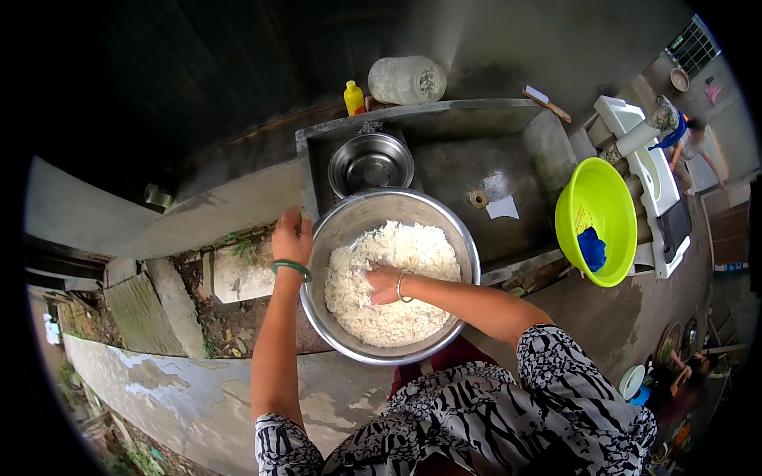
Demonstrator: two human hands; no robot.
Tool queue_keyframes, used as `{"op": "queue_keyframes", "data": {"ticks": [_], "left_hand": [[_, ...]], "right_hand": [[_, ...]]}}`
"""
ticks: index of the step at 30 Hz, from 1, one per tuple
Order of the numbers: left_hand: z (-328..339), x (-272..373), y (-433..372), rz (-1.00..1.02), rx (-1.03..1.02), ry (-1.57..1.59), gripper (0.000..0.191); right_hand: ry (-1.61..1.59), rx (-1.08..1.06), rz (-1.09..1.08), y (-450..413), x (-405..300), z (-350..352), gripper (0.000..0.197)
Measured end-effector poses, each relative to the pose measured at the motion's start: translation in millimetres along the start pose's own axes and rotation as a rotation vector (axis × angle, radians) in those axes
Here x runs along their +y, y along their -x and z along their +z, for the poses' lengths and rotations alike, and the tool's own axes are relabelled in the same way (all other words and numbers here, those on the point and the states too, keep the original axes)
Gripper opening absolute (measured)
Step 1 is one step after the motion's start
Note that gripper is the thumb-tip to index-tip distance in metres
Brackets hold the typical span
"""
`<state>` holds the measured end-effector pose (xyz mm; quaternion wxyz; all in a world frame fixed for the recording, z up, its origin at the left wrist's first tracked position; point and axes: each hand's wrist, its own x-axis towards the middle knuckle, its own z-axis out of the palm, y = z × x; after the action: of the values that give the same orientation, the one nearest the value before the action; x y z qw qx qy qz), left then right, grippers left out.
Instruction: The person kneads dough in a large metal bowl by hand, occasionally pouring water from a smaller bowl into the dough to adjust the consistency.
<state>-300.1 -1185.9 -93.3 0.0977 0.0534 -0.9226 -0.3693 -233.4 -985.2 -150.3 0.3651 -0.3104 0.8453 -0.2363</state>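
Observation:
A large stainless steel basin (390, 354) stands before me, tilted against the near edge of a concrete sink, with a crumbly, off-white, dough-like mass (411, 250) in it. My right hand (384, 285), a metal bangle at its wrist, rests in the middle of this mass; its fingertips are partly sunk in it, so its grip is unclear. At the basin's left rim is my left hand (292, 238), with a green bangle; its fingers are bent and whether they grip the rim cannot be told. Behind the basin sits a smaller steel bowl (372, 166) in the sink.
The concrete sink (452, 143) holds a white piece (503, 207) near a drain. On its back ledge are a yellow bottle (353, 100), a large clear jar (406, 80) and a brush (546, 103). A lime-green basin (619, 220) stands right. Other people are at the far right.

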Motion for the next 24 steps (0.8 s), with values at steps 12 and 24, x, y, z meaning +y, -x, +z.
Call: {"op": "queue_keyframes", "data": {"ticks": [12,24], "left_hand": [[136.7,-64.9,-133.3,-0.588,-0.501,0.17,0.026],[68.6,-11.5,-172.3,-0.253,-0.342,0.156,0.012]], "right_hand": [[-0.13,-0.189,0.028,10.9,-5.8,-26.5,0.071],[-0.169,-0.117,-0.019,12.5,-0.2,-25.4,0.074]]}}
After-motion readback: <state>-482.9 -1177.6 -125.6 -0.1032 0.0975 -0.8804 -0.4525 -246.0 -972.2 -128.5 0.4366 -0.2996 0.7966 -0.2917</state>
